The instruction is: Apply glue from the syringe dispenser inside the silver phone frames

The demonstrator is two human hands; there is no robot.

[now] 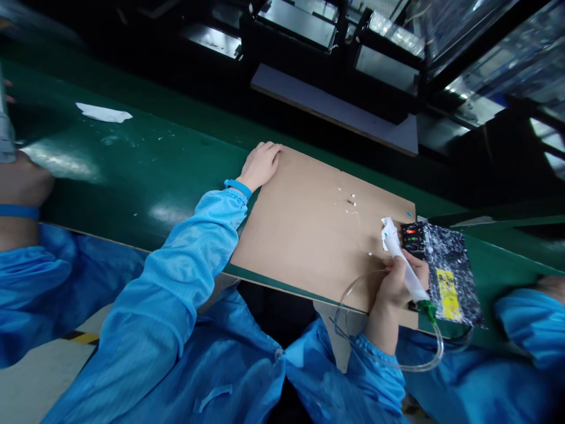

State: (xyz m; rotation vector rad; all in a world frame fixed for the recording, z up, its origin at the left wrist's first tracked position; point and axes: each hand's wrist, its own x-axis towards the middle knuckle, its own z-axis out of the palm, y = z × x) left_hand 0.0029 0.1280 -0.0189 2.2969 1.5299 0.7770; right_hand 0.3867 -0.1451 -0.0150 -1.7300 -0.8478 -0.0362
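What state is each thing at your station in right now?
Syringe: gripped in right hand
Green fitting: attached at the syringe's rear
Tube: joined to the green fitting, curved
White tissue: crumpled, at the syringe's front end
Cardboard: lying flat, white specks on top
Left hand: resting on the cardboard's corner
Box: displays lit red and green, casing spattered white
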